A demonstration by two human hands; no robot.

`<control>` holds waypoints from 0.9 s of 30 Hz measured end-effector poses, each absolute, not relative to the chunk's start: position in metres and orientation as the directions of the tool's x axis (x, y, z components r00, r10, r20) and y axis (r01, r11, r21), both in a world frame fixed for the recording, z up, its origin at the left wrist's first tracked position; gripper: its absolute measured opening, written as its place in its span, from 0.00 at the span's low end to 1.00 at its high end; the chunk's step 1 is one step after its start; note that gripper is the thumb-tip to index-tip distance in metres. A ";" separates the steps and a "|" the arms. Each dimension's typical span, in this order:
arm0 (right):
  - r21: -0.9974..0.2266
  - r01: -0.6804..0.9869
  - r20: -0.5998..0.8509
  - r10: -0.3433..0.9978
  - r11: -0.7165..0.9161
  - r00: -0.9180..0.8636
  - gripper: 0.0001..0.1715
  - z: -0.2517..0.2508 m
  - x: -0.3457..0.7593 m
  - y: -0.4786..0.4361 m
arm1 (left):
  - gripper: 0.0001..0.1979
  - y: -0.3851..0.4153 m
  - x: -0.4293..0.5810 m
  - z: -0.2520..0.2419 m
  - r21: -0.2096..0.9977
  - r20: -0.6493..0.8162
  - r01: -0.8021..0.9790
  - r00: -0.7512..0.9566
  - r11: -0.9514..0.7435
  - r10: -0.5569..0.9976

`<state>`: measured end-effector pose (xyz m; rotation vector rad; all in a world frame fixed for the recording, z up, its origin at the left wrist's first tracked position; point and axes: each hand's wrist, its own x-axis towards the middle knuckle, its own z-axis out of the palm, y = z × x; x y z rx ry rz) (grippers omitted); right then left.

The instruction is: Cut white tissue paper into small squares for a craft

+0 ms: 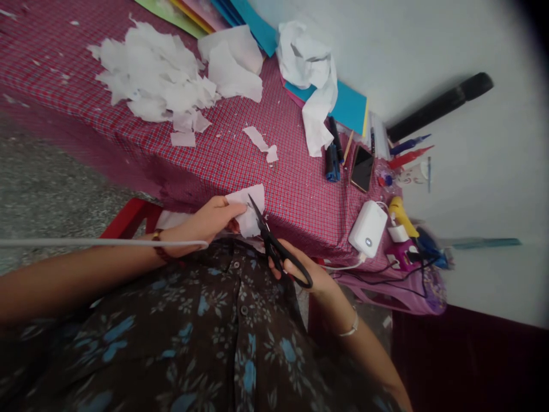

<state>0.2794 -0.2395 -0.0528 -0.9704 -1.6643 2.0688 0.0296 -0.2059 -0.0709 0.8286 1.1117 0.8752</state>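
My left hand (206, 222) pinches a small piece of white paper (249, 207) just in front of the table's near edge. My right hand (300, 270) is closed through the handles of black scissors (274, 243), whose blades reach up into the paper. Both hands are close to my body, above my dark flowered shirt.
The table wears a red checked cloth (240, 154). A heap of white paper scraps (158, 74) lies at the back left, crumpled white paper (313, 68) and coloured sheets (349, 106) further right. Pens, a phone (362, 167), a white power bank (368, 229) and cables crowd the right end.
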 end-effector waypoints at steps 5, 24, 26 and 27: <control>-0.937 0.195 -0.340 0.629 -0.289 -0.700 0.32 -0.050 0.273 -0.234 | 0.11 -0.210 0.030 -0.069 0.891 -0.367 -0.178 0.258 0.417 0.894; -0.989 -0.004 -0.118 0.820 -0.145 -0.561 0.31 -0.011 0.243 -0.194 | 0.10 -0.161 0.027 -0.001 0.973 -0.175 -0.111 0.208 0.201 0.963; -0.994 -0.046 -0.059 0.848 -0.097 -0.527 0.31 -0.002 0.239 -0.180 | 0.10 -0.143 0.024 0.009 0.978 -0.131 -0.139 0.185 0.157 0.974; -0.994 -0.066 -0.038 0.858 -0.084 -0.512 0.30 0.002 0.238 -0.172 | 0.09 -0.133 0.023 0.013 0.977 -0.106 -0.164 0.169 0.134 0.980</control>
